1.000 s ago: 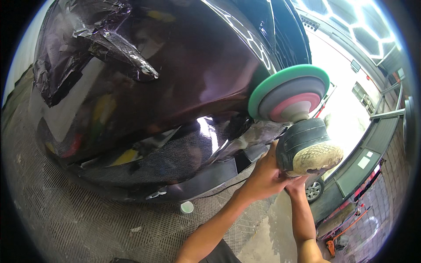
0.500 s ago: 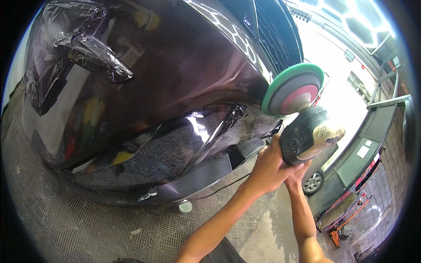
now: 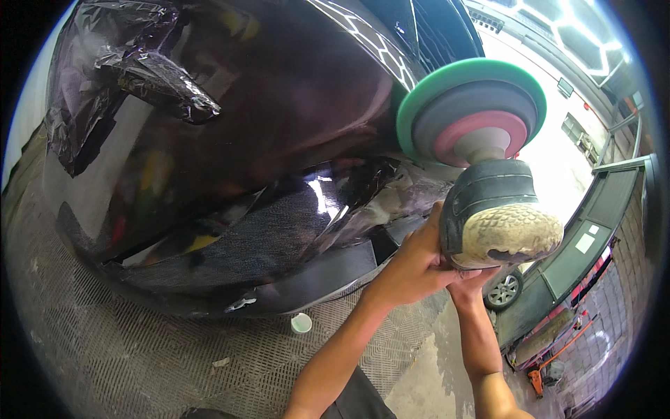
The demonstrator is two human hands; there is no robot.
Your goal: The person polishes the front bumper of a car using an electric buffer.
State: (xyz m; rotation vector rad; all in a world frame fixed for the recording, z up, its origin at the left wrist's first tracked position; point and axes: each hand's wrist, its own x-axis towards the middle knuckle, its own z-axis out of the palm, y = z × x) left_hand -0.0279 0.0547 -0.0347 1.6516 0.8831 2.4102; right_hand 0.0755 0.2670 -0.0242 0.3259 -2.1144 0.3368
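Both hands are on a machine polisher (image 3: 499,209) held up against the side of a dark, glossy car (image 3: 265,140). The left hand (image 3: 412,262) has its fingers wrapped around the left side of the black body, thumb up along the casing. The right hand (image 3: 474,279) sits underneath, mostly hidden by the tool, so I can't tell exactly how its fingers lie, but it's touching the underside. The worn, cream-coloured end of the polisher points back toward the camera, and the green foam pad (image 3: 426,98) at the front sits right at the car's paint, near the panel's right edge. Crinkled plastic masking film (image 3: 150,73) covers part of the car at upper left. Down on the grated floor (image 3: 139,363) there's 1 small white cap (image 3: 301,322) just below the bumper.
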